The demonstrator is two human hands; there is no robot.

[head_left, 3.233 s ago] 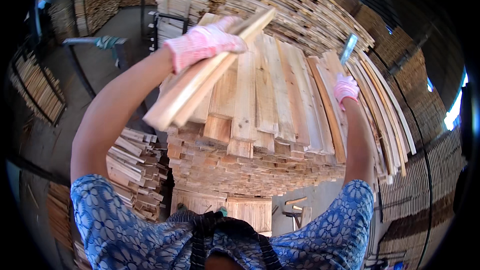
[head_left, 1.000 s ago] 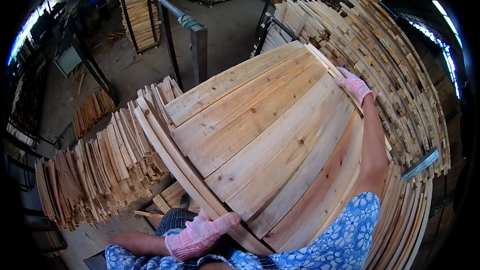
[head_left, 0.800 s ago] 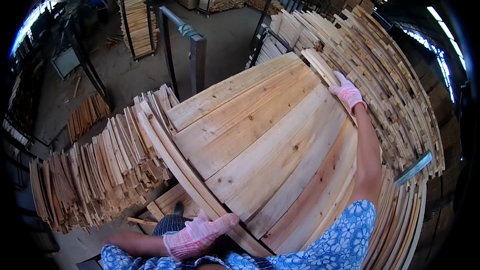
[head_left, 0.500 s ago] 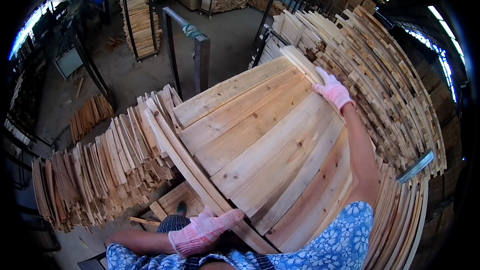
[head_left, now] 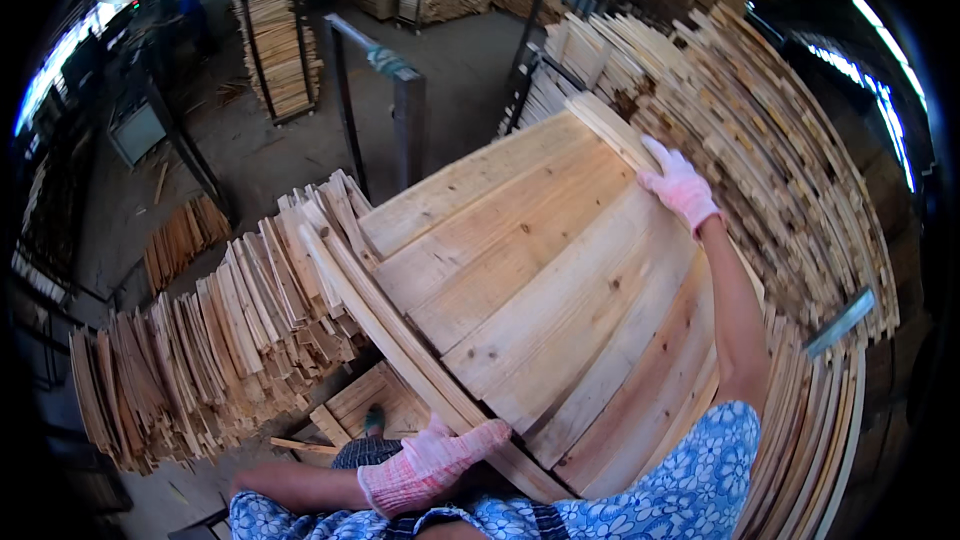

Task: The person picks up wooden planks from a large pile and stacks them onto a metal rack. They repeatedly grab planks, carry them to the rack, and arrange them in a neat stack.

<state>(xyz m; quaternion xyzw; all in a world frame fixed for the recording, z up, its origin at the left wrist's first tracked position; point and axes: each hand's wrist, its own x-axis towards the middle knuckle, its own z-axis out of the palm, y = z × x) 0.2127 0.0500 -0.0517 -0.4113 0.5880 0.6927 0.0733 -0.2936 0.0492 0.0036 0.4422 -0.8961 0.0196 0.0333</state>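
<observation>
In front of me lies a wide layer of light wooden boards [head_left: 540, 285] set side by side, with knots and gaps between some of them. A long wooden strip [head_left: 400, 350] runs along their near-left ends, and another wooden strip [head_left: 610, 130] edges the far right ends. My left hand [head_left: 430, 465], in a pink and white knitted glove, closes over the lower part of the near strip, thumb raised. With my right arm stretched out, my right hand [head_left: 680, 188], gloved alike, grips the far strip, thumb on its inner side. The undersides of both grips are hidden.
Stacked wooden slats [head_left: 215, 340] stand at left, and a tall stack of timber [head_left: 770, 170] curves along the right, with a metal bar [head_left: 840, 323] on it. Beyond the boards rises a metal post frame [head_left: 408, 125]. A rack of slats [head_left: 275, 45] stands farther back.
The whole view has shifted slightly, with the boards and hands a little farther right in it. Both hands keep their hold on the strips.
</observation>
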